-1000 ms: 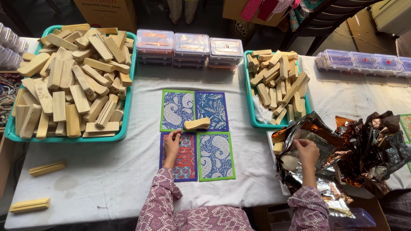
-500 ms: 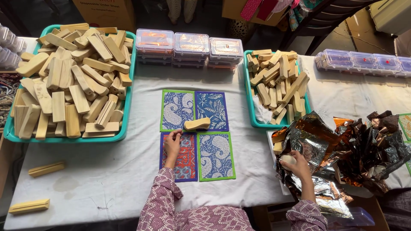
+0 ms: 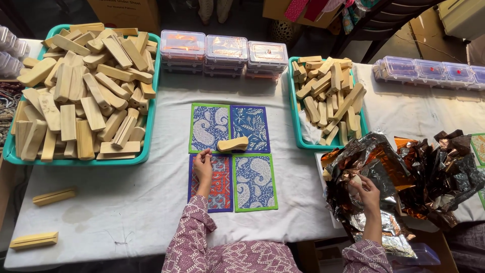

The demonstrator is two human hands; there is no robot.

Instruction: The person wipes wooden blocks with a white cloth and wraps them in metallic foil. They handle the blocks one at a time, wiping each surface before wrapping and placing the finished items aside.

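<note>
Four patterned cloth cards (image 3: 230, 154) lie in a square on the white table. A pale wooden piece (image 3: 233, 144) rests where the upper two meet. My left hand (image 3: 203, 166) sits on the top edge of the red and blue lower left card, fingers curled together with nothing seen in them. My right hand (image 3: 365, 188) reaches into a heap of crinkled copper and silver foil (image 3: 404, 177) at the right and pinches a small pale piece there.
A big teal tray (image 3: 146, 146) of wooden blocks fills the left; a smaller teal tray (image 3: 298, 132) of blocks stands right of the cards. Clear plastic boxes (image 3: 225, 53) line the back. Two loose wooden blocks (image 3: 54, 196) lie at the front left.
My right hand has moved up and left into the foil heap and closed on a small pale piece. The foil has shifted. My left hand has stayed on the card.
</note>
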